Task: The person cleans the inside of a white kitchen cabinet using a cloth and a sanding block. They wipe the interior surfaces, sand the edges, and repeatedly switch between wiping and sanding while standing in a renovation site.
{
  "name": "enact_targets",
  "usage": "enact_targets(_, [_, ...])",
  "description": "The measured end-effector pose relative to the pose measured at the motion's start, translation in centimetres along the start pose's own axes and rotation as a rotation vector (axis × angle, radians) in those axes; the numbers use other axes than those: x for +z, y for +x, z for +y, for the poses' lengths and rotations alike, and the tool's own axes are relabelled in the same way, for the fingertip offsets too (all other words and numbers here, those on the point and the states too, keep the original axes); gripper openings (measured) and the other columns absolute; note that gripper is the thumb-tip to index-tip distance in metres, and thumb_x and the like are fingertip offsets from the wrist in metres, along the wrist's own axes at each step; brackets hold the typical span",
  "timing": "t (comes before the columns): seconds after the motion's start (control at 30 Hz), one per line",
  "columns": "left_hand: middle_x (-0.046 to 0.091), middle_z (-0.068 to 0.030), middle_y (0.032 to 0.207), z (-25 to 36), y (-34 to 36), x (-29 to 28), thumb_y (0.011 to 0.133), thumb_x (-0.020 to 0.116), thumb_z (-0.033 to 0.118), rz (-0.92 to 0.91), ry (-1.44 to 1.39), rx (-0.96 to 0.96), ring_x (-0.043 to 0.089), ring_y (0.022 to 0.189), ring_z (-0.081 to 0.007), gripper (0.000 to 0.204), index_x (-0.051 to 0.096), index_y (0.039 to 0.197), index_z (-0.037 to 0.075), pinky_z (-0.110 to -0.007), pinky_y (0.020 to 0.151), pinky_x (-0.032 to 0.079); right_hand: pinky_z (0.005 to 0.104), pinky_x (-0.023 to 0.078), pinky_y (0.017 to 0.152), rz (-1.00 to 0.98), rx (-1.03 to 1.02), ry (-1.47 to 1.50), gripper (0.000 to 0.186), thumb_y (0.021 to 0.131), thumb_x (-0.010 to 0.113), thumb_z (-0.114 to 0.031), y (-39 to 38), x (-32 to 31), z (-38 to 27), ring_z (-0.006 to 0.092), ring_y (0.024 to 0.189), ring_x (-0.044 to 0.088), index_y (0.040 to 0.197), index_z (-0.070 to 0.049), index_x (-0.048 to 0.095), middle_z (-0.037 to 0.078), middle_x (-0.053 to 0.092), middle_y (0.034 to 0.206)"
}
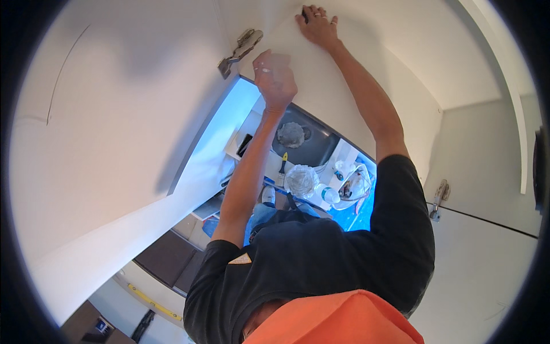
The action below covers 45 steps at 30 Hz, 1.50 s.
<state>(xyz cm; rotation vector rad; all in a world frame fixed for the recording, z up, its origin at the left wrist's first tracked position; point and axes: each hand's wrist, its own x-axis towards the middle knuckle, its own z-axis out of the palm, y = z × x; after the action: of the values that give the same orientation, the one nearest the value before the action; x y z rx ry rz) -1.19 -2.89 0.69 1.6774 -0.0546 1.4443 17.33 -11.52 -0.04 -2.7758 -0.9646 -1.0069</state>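
My left hand (277, 83) is raised beside a metal cabinet hinge (240, 50), in front of a white panel (338, 86). Motion smears its fingers, so their grip and anything in them cannot be made out. Farther up and to the right, my right hand (319, 27) rests against the panel with its fingers bent. A small dark object (305, 15) shows between its thumb and forefinger; its kind is unclear. The hinge joins the panel side to a large white door (126, 109) standing open on my left.
Below my arms are a dark sink (312, 129), a yellow-handled paintbrush (283, 164), a plastic-wrapped bundle (301, 181), a clear bottle (328, 194) and a bag of items (356, 184). Another hinge (440, 196) sits at right. A yellow spirit level (153, 302) lies at lower left.
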Motion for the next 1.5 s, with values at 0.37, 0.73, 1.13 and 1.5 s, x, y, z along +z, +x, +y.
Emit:
enact_targets(0.37, [0.066,-0.006,0.082,-0.6,0.0,-0.2,0.089,0.053,0.003,0.017,-0.001,0.011,0.062,0.088,-0.0242,0.012,0.065,0.091,0.006,-0.048,0.1,0.047,0.0681,0.032,0.107,-0.167,-0.049,-0.043,0.05,0.1,0.045,-0.038,-1.0,-2.1,-1.4,0.0331,0.14,0.039,0.144,-0.014,0.044,0.011,0.043,0.151])
enact_targets(0.73, [0.068,-0.0071,0.081,-0.4,-0.1,0.1,0.09,0.053,0.0,0.001,-0.009,-0.035,0.064,0.085,-0.0236,0.012,0.064,0.089,0.005,-0.048,0.102,0.045,0.0659,0.039,0.102,-0.078,-0.018,-0.091,0.048,0.098,0.053,-0.044,-9.4,-4.9,2.8,0.0332,0.135,0.046,0.134,-0.013,0.056,0.012,0.052,0.144])
enact_targets(1.13, [0.065,-0.0084,0.078,-0.1,-0.1,0.1,0.086,0.054,-0.003,0.008,-0.025,-0.013,0.06,0.085,-0.0314,0.012,0.063,0.087,0.005,-0.046,0.097,0.047,0.071,0.024,0.111,-0.222,0.138,0.074,0.057,0.102,0.039,-0.051,-9.9,-6.4,6.0,0.0316,0.146,0.033,0.149,-0.018,0.042,0.011,0.038,0.157])
enact_targets(1.5, [0.067,-0.0069,0.077,-0.5,-0.2,0.1,0.089,0.052,0.0,-0.017,-0.049,-0.054,0.063,0.08,-0.022,0.013,0.064,0.089,0.006,-0.048,0.102,0.045,0.0714,0.018,0.114,-0.292,0.379,0.106,0.06,0.104,0.032,-0.052,-8.6,-7.1,6.7,0.0317,0.15,0.025,0.154,-0.02,0.034,0.01,0.031,0.161])
